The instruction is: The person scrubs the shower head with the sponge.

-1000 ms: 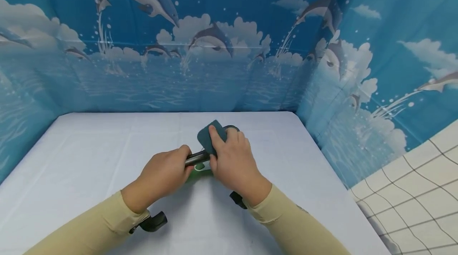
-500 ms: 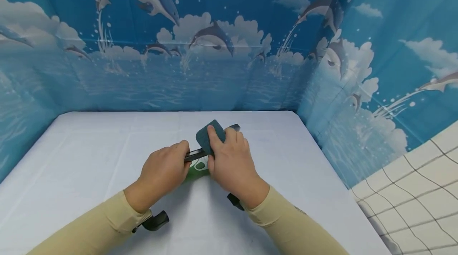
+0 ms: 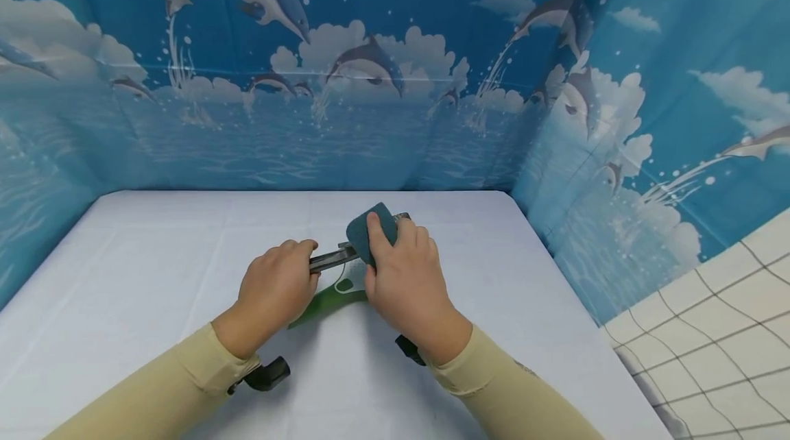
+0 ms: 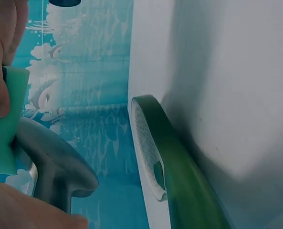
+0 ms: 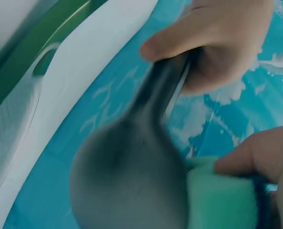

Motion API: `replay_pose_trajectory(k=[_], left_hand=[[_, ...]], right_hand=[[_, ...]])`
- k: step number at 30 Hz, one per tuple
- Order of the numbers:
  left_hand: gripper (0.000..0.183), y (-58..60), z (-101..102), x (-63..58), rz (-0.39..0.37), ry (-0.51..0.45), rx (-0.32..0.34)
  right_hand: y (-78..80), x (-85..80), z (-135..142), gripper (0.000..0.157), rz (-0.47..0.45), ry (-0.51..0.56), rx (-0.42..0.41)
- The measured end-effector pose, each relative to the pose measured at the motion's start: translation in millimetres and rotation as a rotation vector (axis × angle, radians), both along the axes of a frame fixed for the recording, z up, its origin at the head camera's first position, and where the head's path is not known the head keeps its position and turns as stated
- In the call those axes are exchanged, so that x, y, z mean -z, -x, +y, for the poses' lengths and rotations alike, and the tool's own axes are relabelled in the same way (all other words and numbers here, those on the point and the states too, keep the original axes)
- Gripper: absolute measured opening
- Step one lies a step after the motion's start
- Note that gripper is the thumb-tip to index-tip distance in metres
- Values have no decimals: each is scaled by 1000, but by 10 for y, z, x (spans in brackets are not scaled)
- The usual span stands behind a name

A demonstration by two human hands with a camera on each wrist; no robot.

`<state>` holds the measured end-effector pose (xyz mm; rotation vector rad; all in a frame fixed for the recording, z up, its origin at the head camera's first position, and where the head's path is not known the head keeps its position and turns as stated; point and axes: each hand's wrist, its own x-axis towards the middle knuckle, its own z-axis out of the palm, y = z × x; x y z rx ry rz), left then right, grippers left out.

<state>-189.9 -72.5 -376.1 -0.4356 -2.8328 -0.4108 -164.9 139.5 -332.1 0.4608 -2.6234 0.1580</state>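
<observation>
My left hand point(image 3: 274, 289) grips the handle of a dark grey spoon-shaped utensil point(image 3: 333, 260) above the table. The utensil's broad rounded head point(image 5: 131, 167) fills the middle of the right wrist view. My right hand point(image 3: 410, 282) pinches a scouring sponge point(image 3: 359, 229), green foam on one side and dark teal scourer on the other, its index finger stretched along the scourer. In the left wrist view the sponge's foam point(image 4: 12, 129) lies against the head of the utensil. From above, the right hand hides much of that head.
A green-framed piece point(image 3: 333, 299) with a pale textured face, like a hand grater, lies on the white table point(image 3: 154, 255) below the hands. A blue dolphin curtain point(image 3: 370, 131) closes off the back and sides. A gridded pale surface point(image 3: 710, 344) lies at the right.
The left hand has shifted slightly left and up, uncovering more of the green piece. The utensil has turned a little in its grip. The right hand and sponge have moved slightly right.
</observation>
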Motion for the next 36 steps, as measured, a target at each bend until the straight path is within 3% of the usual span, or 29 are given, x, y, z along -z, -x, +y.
replay_pose_trajectory(k=[6, 10, 17, 24, 31, 36], left_hand=[[21, 7, -6, -34, -170, -20, 15], [21, 5, -25, -22, -213, -13, 21], [22, 4, -52, -20, -288, -57, 27], [33, 12, -60, -70, -392, -102, 16], [29, 20, -75, -127, -476, -168, 59], [32, 35, -105, -125, -495, -162, 45]], right_hand=[[59, -44, 66, 65, -33, 59, 88], [102, -42, 101, 66, -58, 74, 113], [96, 0, 81, 67, -40, 49, 88], [145, -25, 172, 66, -100, 114, 123], [47, -27, 40, 67, -41, 24, 79], [175, -9, 145, 66, -138, 59, 86]])
